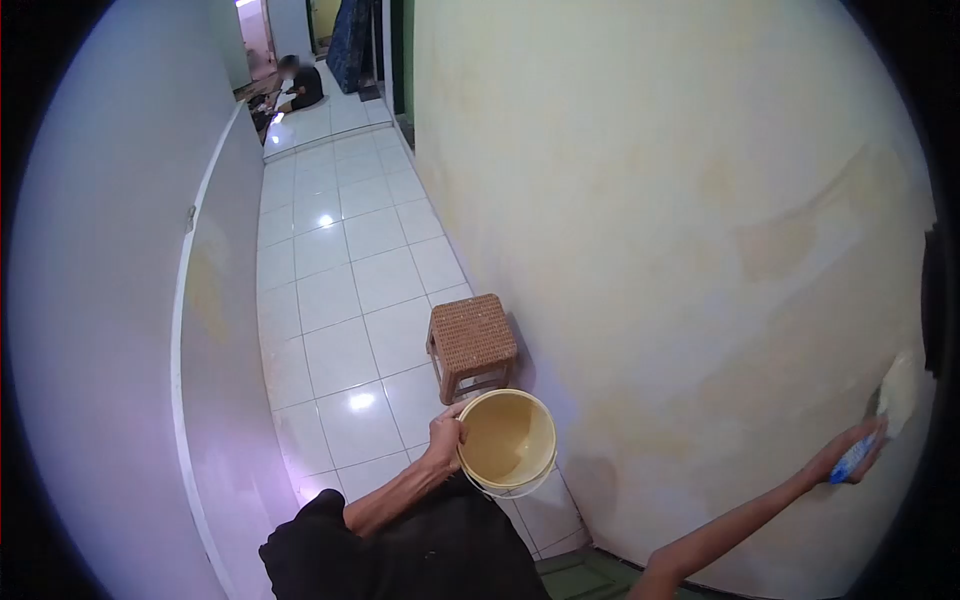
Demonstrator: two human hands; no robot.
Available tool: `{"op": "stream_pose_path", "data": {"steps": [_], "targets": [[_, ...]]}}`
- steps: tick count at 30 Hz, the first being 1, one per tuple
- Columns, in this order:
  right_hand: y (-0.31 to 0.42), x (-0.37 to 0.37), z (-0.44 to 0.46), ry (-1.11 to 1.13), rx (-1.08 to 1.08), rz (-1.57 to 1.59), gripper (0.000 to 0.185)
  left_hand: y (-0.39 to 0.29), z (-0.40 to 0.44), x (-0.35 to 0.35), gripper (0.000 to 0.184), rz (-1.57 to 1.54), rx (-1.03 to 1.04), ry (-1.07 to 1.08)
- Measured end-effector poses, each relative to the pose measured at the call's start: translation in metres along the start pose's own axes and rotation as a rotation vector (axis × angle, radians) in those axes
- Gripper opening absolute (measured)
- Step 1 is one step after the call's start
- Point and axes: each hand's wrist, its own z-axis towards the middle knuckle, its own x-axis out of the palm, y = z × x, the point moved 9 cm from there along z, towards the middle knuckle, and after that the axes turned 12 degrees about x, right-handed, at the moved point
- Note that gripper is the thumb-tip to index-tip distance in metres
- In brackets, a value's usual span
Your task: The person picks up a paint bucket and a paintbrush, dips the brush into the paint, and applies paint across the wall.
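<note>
My left hand (447, 437) is closed on the rim of a cream plastic bucket (552, 440), held in front of my body. The bucket tilts so that I see inside, where a pale liquid or coating lies in the bottom; its thin wire handle hangs down on the near side. At the far right, my right arm stretches out to the wall (640, 250). My right hand (848, 452) grips the blue-and-white handle of a paintbrush (897, 395), whose cream-coloured head is at the wall surface. Patchy, darker, damp-looking areas show on the wall.
A brown woven stool (473, 335) stands on the white tiled floor (345, 340) beside the wall. On the left runs another wall with a white trim strip (183, 280). A person (303, 85) sits on the raised floor at the far end. Near my feet is a green panel (590, 575).
</note>
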Motion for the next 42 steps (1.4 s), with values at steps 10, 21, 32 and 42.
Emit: {"op": "stream_pose_path", "data": {"steps": [10, 21, 32, 42], "targets": [[-0.036, -0.061, -0.229, 0.249, 0.444, 0.064, 0.022, 0.008, 0.007, -0.010, 0.071, 0.039, 0.007, -0.008], [-0.138, -0.175, -0.483, 0.656, 1.482, 0.115, 0.037, 0.012, 0.006, -0.008, 0.077, 0.063, -0.003, 0.049], [-0.112, -0.235, -0.511, 0.709, 1.880, 0.045, 0.049, 0.014, 0.007, -0.009, 0.078, 0.078, -0.016, 0.026], [-0.101, -0.212, -0.488, 0.698, 1.801, 0.097, 0.054, 0.022, 0.008, -0.011, 0.073, -0.008, 0.000, -0.008]]}}
